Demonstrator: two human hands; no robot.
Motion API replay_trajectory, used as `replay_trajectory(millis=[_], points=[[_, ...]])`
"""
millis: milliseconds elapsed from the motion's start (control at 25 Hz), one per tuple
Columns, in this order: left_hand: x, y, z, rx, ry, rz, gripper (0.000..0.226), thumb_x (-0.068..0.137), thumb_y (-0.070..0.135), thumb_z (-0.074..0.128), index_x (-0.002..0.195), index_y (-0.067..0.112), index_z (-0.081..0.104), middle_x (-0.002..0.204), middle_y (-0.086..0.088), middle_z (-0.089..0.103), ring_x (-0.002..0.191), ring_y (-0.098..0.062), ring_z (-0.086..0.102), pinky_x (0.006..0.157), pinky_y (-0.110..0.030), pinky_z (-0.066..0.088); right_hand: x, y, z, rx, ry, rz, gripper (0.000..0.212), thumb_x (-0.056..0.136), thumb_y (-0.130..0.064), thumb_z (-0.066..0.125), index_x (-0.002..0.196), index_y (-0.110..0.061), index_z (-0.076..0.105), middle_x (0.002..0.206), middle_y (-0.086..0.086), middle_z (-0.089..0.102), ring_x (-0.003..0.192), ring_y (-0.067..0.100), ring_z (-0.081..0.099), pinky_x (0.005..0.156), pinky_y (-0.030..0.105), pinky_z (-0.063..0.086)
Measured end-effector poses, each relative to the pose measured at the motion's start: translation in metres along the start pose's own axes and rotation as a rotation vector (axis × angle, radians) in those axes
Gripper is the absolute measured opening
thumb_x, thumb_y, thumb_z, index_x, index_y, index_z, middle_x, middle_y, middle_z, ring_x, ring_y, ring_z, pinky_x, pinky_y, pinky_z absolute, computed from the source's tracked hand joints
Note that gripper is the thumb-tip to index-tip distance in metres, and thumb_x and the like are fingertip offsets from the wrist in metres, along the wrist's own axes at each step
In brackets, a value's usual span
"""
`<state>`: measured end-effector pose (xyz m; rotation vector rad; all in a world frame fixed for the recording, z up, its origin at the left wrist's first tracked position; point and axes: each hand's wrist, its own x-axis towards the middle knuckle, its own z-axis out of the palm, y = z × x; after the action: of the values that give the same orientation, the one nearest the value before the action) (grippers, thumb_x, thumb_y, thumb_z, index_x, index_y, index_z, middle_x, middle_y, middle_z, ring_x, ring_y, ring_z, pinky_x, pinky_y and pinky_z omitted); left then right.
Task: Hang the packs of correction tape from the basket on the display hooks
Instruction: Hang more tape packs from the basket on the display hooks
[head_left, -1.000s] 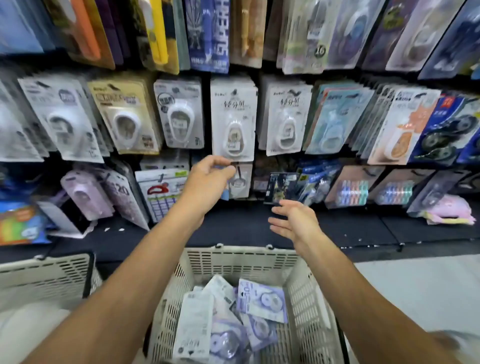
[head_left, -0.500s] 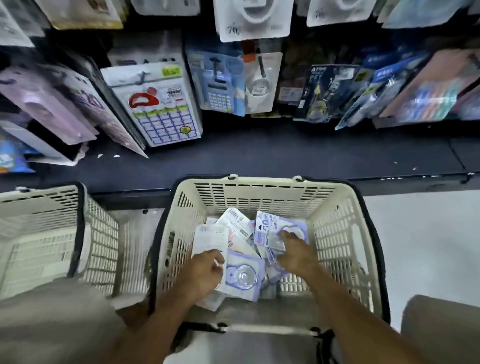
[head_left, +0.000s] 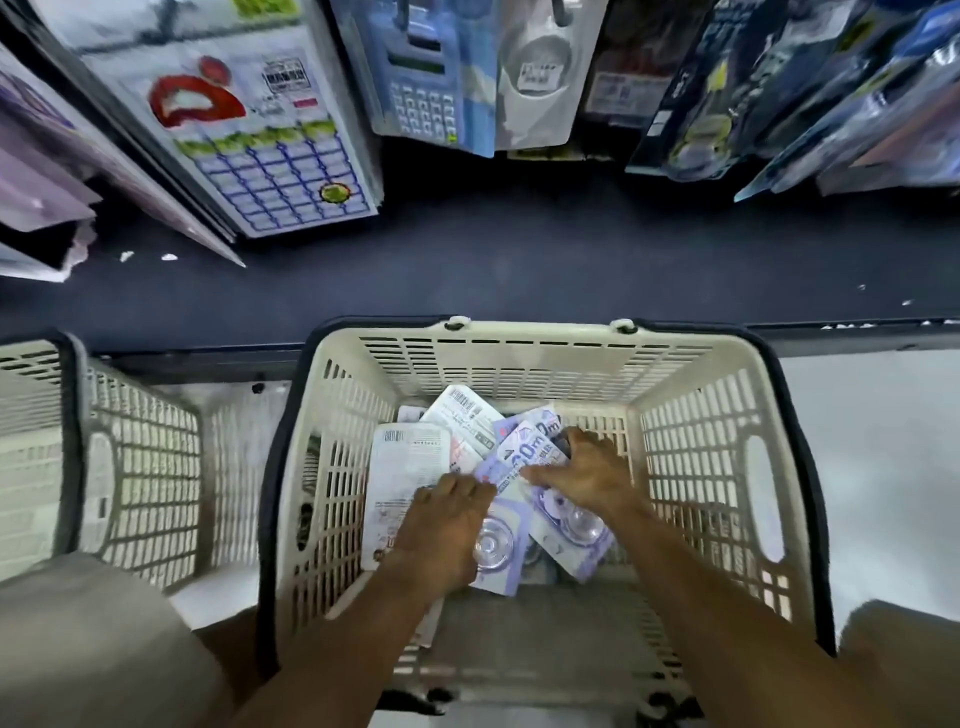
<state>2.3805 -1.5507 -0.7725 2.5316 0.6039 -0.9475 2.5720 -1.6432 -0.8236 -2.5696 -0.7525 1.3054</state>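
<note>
Both hands have shifted inward over the pile since half a second ago, and the view has dipped closer to the basket (head_left: 530, 358). Left hand (head_left: 447, 530) lies palm down on a lilac pack (head_left: 493, 551), fingers loosely spread, gripping nothing that shows. Right hand (head_left: 587, 475) pinches another lilac pack (head_left: 524, 452) by its long edge, thumb on the printed face. White packs (head_left: 410, 467) lie face down just left of both hands. A second basket (head_left: 140, 467) stands beside, to the left. Beyond runs a dark shelf (head_left: 519, 260), with hanging calculator packs (head_left: 270, 140) above it.
</note>
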Motion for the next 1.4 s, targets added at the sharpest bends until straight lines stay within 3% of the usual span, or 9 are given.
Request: replay_trajectory(millis=[160,320,520,640,760,1000,1200,1320,1400], points=[[0.006,-0.001,-0.002,0.059,0.058,-0.049,0.083,0.081,0.018,0.077,0.150,0.016,0.031,0.150,-0.007,0.045,0.137,-0.027,0.037,0.106,-0.039,0.036,-0.011,-0.001,0.018,0.333,0.052,0.036,0.079,0.071,-0.048,0.088,0.136,-0.020,0.051,0.133,0.004,0.050,0.116,0.025,0.060,0.085,0.028,0.054],[0.003,-0.014,-0.011,0.047,0.055,0.012,0.056,0.081,0.016,0.076,0.133,0.016,0.056,0.132,-0.006,0.058,0.127,-0.026,0.044,0.102,-0.035,0.037,-0.014,-0.006,0.021,0.387,0.072,0.111,0.099,0.067,-0.039,0.092,0.147,-0.014,0.039,0.143,0.009,0.037,0.130,0.029,0.048,0.107,0.031,0.042],[-0.015,-0.036,-0.012,-0.078,0.056,0.196,0.026,0.078,0.030,0.077,0.103,0.023,0.074,0.105,0.000,0.061,0.117,-0.021,0.051,0.085,-0.029,0.033,-0.028,-0.013,0.026,0.773,-0.124,0.151,0.027,0.072,-0.028,0.091,0.089,-0.017,0.073,0.098,0.007,0.079,0.075,0.014,0.075,0.062,0.021,0.057],[-0.024,-0.036,-0.007,0.049,0.108,0.179,0.039,0.083,0.038,0.071,0.119,0.024,0.065,0.123,0.004,0.061,0.127,-0.018,0.044,0.095,-0.031,0.027,-0.033,-0.016,0.023,0.825,-0.356,0.042,0.018,0.079,-0.027,0.086,0.093,-0.018,0.079,0.102,0.007,0.079,0.086,0.016,0.077,0.070,0.022,0.057],[-0.034,-0.037,0.000,0.151,0.211,-0.015,0.065,0.087,0.049,0.065,0.142,0.022,0.044,0.144,0.001,0.053,0.137,-0.022,0.040,0.106,-0.037,0.029,-0.030,-0.021,-0.002,0.744,-0.608,-0.100,0.042,0.078,-0.011,0.085,0.116,-0.020,0.071,0.116,0.001,0.076,0.108,0.018,0.072,0.089,0.028,0.055],[-0.053,-0.058,-0.019,0.017,0.457,-0.324,0.033,0.096,0.036,0.058,0.123,0.019,0.062,0.114,-0.003,0.072,0.106,-0.022,0.065,0.100,-0.036,0.045,-0.044,-0.071,0.031,0.154,-0.396,-0.327,0.072,0.068,-0.028,0.091,0.132,-0.018,0.060,0.130,0.000,0.063,0.117,0.022,0.059,0.097,0.028,0.047],[-0.060,-0.053,-0.023,-0.188,0.564,-0.337,0.015,0.095,0.025,0.059,0.103,0.016,0.067,0.089,-0.004,0.075,0.082,-0.022,0.069,0.081,-0.034,0.055,-0.058,-0.077,0.047,0.098,-0.368,-0.318,0.130,0.068,-0.035,0.091,0.160,-0.024,0.000,0.166,0.000,0.010,0.148,0.025,0.029,0.116,0.033,0.032],[-0.056,-0.057,-0.026,-0.257,0.604,-0.375,0.011,0.098,0.028,0.059,0.098,0.017,0.062,0.082,-0.001,0.070,0.070,-0.018,0.065,0.062,-0.031,0.057,-0.076,-0.090,0.049,0.161,-0.428,-0.262,0.141,0.060,-0.045,0.093,0.158,-0.036,-0.007,0.164,0.003,0.027,0.143,0.026,0.039,0.112,0.038,0.038],[-0.055,-0.054,-0.029,-0.297,0.651,-0.394,0.012,0.097,0.028,0.060,0.095,0.016,0.062,0.080,-0.002,0.070,0.066,-0.019,0.066,0.057,-0.030,0.055,-0.091,-0.100,0.064,-0.053,-0.257,-0.291,0.133,0.064,-0.038,0.091,0.154,-0.038,-0.008,0.149,0.010,0.043,0.123,0.033,0.055,0.099,0.044,0.048]])
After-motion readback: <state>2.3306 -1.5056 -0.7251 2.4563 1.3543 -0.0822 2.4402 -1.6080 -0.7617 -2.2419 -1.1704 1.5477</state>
